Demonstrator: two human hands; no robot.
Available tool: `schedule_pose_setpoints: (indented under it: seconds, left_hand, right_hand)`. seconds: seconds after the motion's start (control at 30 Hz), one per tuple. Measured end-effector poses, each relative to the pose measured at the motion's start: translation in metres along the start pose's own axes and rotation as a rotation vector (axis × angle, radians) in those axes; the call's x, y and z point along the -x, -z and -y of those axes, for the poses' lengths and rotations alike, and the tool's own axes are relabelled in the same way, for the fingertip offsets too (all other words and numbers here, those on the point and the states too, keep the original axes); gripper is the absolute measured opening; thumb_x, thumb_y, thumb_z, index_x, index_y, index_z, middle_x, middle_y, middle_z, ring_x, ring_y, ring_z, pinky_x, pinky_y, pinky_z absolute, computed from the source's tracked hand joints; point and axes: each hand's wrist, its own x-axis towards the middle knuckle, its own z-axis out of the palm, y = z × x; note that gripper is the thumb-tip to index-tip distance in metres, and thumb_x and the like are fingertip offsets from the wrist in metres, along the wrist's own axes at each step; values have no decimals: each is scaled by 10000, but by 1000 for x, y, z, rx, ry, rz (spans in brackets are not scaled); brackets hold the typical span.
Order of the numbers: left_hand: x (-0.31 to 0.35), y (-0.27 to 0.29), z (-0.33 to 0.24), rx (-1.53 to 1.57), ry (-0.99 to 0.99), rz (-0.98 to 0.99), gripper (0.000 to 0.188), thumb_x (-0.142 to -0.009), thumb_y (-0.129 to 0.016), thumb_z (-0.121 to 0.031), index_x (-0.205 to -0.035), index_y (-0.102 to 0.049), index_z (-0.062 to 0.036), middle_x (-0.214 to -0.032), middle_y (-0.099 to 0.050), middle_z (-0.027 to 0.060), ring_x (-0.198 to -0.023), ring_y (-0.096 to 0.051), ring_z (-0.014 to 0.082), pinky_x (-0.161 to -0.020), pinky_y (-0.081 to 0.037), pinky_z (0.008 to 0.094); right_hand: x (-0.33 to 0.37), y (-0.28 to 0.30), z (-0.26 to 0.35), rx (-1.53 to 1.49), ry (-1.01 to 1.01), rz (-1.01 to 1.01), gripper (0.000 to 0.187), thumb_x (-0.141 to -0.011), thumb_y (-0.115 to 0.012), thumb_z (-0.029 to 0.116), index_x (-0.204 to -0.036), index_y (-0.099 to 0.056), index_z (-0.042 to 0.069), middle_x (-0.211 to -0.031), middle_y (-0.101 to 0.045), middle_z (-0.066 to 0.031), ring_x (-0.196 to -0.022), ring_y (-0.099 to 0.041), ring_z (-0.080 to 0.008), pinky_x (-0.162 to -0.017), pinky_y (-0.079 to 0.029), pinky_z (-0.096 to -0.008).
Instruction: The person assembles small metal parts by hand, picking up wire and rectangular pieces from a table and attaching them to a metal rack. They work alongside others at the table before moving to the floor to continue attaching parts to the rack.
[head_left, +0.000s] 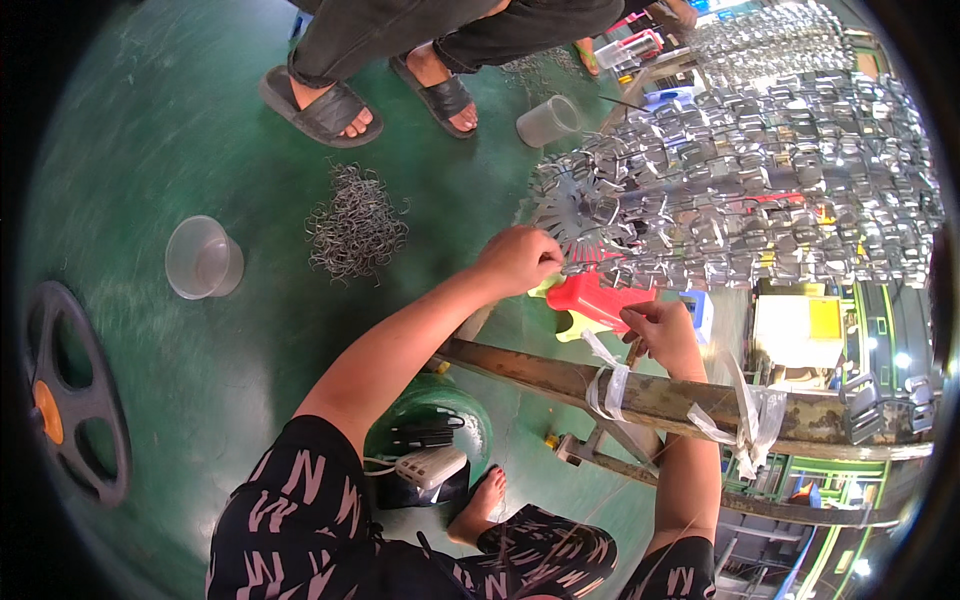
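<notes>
My left hand (520, 262) is closed in a pinch at the near left end of a large drum-shaped rack (572, 208), close to its fanned metal spokes. What its fingertips hold is too small to make out. Rows of shiny metal buckle-like pieces (760, 180) cover the rack. Below the rack sits a red and yellow-green plastic object (598, 302), between my two hands. At its right end my right hand (664, 334) has thumb and fingers pressed together, and whatever lies between them is hidden.
A rusty metal beam (530, 372) wrapped with plastic strips (608, 390) crosses below my hands. On the green floor lie a pile of wire hooks (356, 225), a clear tub (204, 258), another tub (548, 122) and a spoked wheel (78, 390). A person in sandals (325, 108) is opposite.
</notes>
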Motion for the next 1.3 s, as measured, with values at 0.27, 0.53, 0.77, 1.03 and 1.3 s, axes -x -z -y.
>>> schedule_pose_setpoints:
  seconds: [0.27, 0.53, 0.77, 1.03, 1.3]
  left_hand:
    - [1, 19, -11, -44, 55, 37, 138, -746, -663, -137, -821, -701, -29, -799, -679, 139, -736, -660, 295, -669, -509, 369]
    - [11, 57, -47, -209, 112, 15, 173, -769, -694, -172, -868, -711, -32, -822, -695, 128, -752, -681, 232, -684, -517, 317]
    - [45, 112, -129, -551, 329, 478, 184, -758, -717, -140, -861, -705, 11, -752, -695, 80, -695, -637, 133, -645, -497, 296]
    - [92, 79, -210, -384, 707, 1042, 196, -825, -714, -157, -970, -715, -25, -814, -710, 60, -701, -644, 93, -647, -529, 252]
    - [109, -73, -150, -227, 561, 753, 475, -888, -619, -126, -1320, -468, 0, -1203, -601, 135, -1023, -602, 169, -895, -469, 308]
  right_hand:
    - [15, 18, -48, 134, 63, -188, 317, -777, -703, 305, -965, -728, 51, -737, -701, -113, -673, -674, -203, -633, -523, -319]
    - [83, 78, -81, -149, 170, -337, 434, -809, -721, 279, -1075, -643, -55, -750, -673, -108, -556, -610, -142, -505, -485, -273]
    - [158, 111, -134, -438, 293, -789, 441, -787, -742, 310, -1034, -672, -49, -687, -663, -95, -581, -576, -101, -528, -472, -268]
    - [180, 122, -176, -326, 408, -1066, 423, -737, -739, 337, -971, -697, -12, -709, -663, -179, -658, -653, -269, -647, -510, -336]
    - [201, 127, -201, -338, 420, -1149, 289, -757, -714, 247, -821, -678, -33, -632, -609, -206, -654, -621, -361, -616, -480, -404]
